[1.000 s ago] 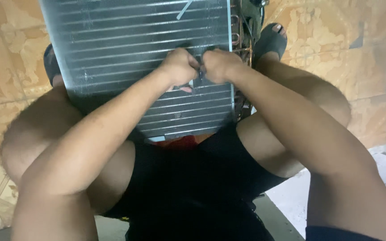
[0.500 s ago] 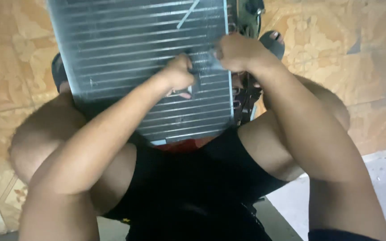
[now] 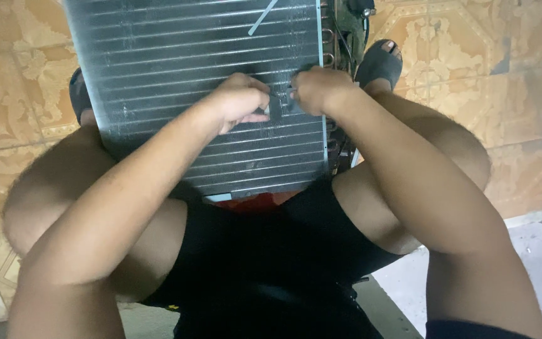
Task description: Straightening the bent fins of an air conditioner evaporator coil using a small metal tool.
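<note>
- Finned coil panel [image 3: 177,75], silvery, stands between the knees, its top cut off.
- Left hand [image 3: 241,100] and right hand [image 3: 318,88] curl tight, pinching a small, hard-to-see piece on its fins.
- Grey sandal [image 3: 379,63] lies beside it.

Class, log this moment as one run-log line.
left hand: on silver finned metal coil panel | right hand: beside it, same panel | patterned orange tiled floor

Coil panel [image 3: 189,75] top cut off; fingertips hidden btwn hands.
</note>
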